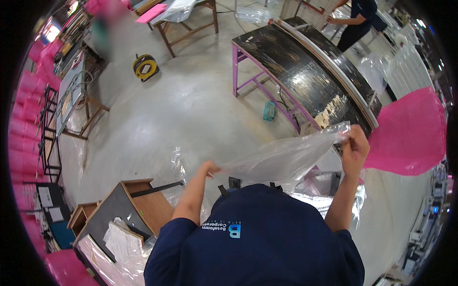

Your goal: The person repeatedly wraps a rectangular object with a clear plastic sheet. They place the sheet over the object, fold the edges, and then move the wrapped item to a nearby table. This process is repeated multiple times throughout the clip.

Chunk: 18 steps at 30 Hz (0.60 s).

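A sheet of clear plastic film (281, 157) stretches in the air between my two hands, in front of my body. My right hand (355, 148) is raised and pinches the film's upper right corner. At the other end my left hand (209, 169) is closed on the film's left edge, lower than the right one. The film slants up from left to right, and I cannot tell whether it is one layer or a bag. Beneath it, near my right forearm, lies shiny crumpled silver and clear wrapping (324, 200).
A long black-topped worktable (300, 66) with purple legs stands ahead on the right, beside a large pink plastic bag (405, 133). Left of me is a grey desk (112, 214) with papers. A yellow cable reel (145, 67) sits on the floor. Another person (360, 21) stands at the far right.
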{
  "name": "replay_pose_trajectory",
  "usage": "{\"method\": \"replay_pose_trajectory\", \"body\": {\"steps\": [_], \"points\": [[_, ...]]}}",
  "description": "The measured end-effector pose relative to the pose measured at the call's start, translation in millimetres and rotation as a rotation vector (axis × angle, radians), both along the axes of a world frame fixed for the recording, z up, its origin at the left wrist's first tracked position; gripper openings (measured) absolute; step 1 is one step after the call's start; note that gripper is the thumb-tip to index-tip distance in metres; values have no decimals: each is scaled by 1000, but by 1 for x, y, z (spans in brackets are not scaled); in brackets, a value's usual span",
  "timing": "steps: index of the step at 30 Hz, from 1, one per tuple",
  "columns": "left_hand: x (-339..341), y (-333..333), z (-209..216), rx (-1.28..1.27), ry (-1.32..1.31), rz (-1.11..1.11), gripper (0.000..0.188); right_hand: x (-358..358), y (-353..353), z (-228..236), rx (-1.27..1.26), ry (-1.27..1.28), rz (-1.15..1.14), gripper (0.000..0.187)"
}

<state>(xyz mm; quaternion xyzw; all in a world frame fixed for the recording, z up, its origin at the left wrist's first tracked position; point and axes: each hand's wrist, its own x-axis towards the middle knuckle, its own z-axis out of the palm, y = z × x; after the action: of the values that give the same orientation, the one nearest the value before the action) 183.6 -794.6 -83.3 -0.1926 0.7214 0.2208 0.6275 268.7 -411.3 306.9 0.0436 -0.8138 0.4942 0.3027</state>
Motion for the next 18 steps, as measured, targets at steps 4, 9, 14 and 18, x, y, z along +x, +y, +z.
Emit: {"method": "replay_pose_trajectory", "body": {"steps": [4,9,14,18], "points": [[-117,-12,61,278,477,-67,17,-29,88,-36,302,-126,-237,5],[-208,7,327,620,1541,517,14,-64,145,-43,-256,-87,-421,4],[-97,-30,296,-249,2374,175,12,1,112,-121,-124,-51,-471,12],[108,-134,-44,-189,547,-361,28,175,61,-384,347,-1214,-24,19]]}}
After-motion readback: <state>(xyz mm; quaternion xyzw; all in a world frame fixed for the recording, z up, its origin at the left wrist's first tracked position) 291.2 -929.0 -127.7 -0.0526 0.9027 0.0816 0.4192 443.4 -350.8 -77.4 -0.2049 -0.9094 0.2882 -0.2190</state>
